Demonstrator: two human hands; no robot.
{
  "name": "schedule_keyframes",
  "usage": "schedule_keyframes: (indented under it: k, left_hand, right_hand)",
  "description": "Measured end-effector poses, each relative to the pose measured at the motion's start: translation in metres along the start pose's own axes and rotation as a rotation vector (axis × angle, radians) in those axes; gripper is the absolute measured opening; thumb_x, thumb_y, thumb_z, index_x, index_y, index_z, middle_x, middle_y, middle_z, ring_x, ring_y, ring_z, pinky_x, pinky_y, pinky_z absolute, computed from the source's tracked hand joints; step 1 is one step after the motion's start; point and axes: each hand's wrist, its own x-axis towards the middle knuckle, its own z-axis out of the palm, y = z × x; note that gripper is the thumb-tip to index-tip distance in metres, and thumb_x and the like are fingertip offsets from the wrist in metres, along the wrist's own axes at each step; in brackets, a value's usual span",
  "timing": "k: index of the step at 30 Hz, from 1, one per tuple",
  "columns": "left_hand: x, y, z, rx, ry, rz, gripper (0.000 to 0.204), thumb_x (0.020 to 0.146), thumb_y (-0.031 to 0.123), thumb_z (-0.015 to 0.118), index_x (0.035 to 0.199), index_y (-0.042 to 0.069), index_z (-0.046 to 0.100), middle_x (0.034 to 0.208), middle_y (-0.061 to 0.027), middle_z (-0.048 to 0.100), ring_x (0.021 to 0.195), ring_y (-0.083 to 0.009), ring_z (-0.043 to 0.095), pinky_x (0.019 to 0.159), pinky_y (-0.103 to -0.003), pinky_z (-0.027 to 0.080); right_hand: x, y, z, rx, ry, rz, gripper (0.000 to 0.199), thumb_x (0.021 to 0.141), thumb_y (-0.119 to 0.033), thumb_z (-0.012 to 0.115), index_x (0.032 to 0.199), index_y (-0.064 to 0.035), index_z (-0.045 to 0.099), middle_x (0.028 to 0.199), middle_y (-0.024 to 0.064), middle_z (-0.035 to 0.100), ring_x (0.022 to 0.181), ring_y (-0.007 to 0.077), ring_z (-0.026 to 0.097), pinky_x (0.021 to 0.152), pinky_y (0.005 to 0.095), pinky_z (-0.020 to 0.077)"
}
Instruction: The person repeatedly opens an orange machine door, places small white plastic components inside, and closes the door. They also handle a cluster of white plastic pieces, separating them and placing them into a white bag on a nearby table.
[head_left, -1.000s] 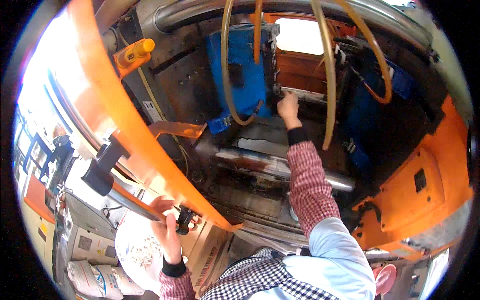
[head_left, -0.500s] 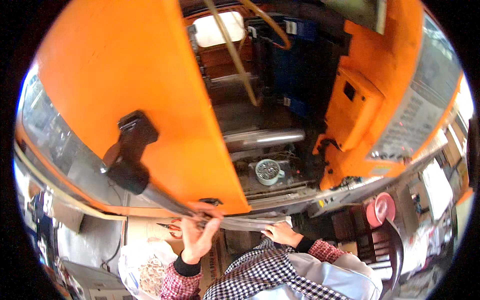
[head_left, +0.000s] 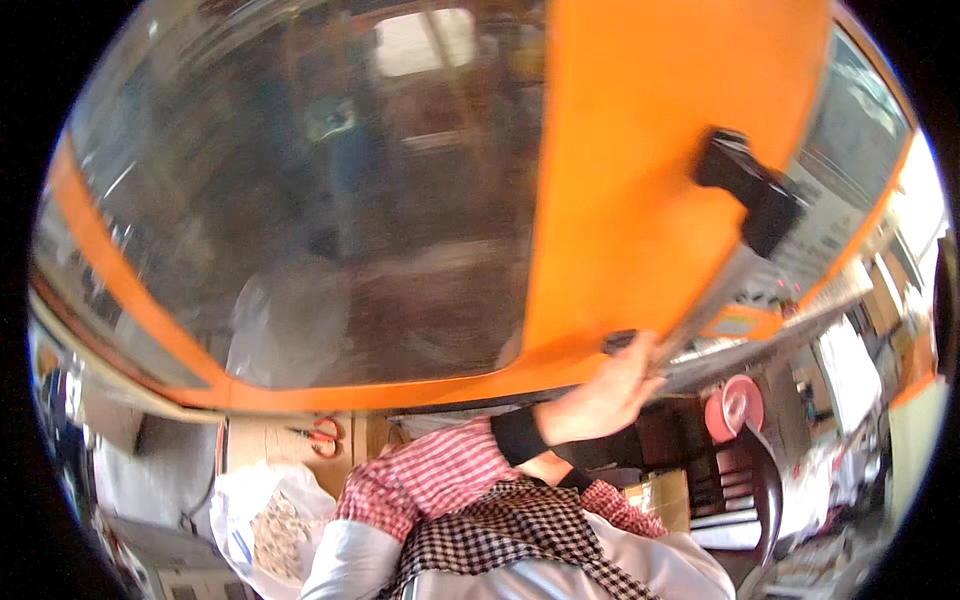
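Observation:
My left hand (head_left: 605, 395) reaches across to the right, with its fingers closed around the lower end of a metal bar handle (head_left: 710, 300). Black brackets (head_left: 745, 190) fix this handle to the orange sliding door (head_left: 630, 170) of a large machine. A wide door window (head_left: 430, 250) now fills the space ahead, and the machine's inside shows only dimly through it. Of my right hand (head_left: 547, 466), a small part shows behind my left sleeve. Its fingers are hidden, so I cannot see what they hold.
Red-handled scissors (head_left: 322, 437) lie on cardboard (head_left: 245, 445) at the left, beside a white bag (head_left: 235, 500) of small pale pieces. To the right stand a pink basin (head_left: 735, 408) and a dark chair (head_left: 765, 490). A control panel (head_left: 850, 190) rises at far right.
My left hand has pulled the orange door to the right across the opening. The cup of small metal pieces inside is no longer visible. My right hand is now mostly covered.

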Motion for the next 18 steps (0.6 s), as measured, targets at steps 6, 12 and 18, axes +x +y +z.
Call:
schedule_keyframes:
  k: [6,12,18]
  left_hand:
    - [0.034,-0.011,0.050,-0.021,-0.033,0.029,0.047,0.086,0.007,0.049,0.126,-0.005,0.026,0.116,-0.0298,0.045,0.107,-0.0400,0.047,0.092,-0.047,0.037]
    - [0.048,-0.041,0.085,-0.015,0.145,0.200,0.043,0.084,0.012,0.049,0.121,-0.004,0.034,0.114,-0.0237,0.043,0.102,-0.0365,0.045,0.086,-0.046,0.039]
    - [-0.016,0.025,-0.014,0.403,0.226,0.506,0.035,0.083,0.020,0.052,0.106,-0.003,0.042,0.097,-0.0237,0.047,0.088,-0.0371,0.052,0.073,-0.044,0.042]
  right_hand:
    - [-0.013,0.015,-0.031,-0.075,-0.135,0.157,0.038,0.083,-0.017,0.054,0.117,-0.0012,0.051,0.114,0.0186,0.055,0.105,0.0323,0.053,0.088,0.0428,0.0406]
    - [0.035,0.022,-0.040,-0.200,-0.475,0.051,0.032,0.084,-0.016,0.055,0.113,-0.0014,0.054,0.108,0.0178,0.058,0.098,0.0318,0.056,0.082,0.0408,0.0438]
    - [0.100,-0.037,0.020,-0.223,-0.807,-0.217,0.027,0.085,-0.016,0.055,0.108,-0.0016,0.056,0.102,0.0169,0.061,0.092,0.0313,0.059,0.075,0.0388,0.0470]
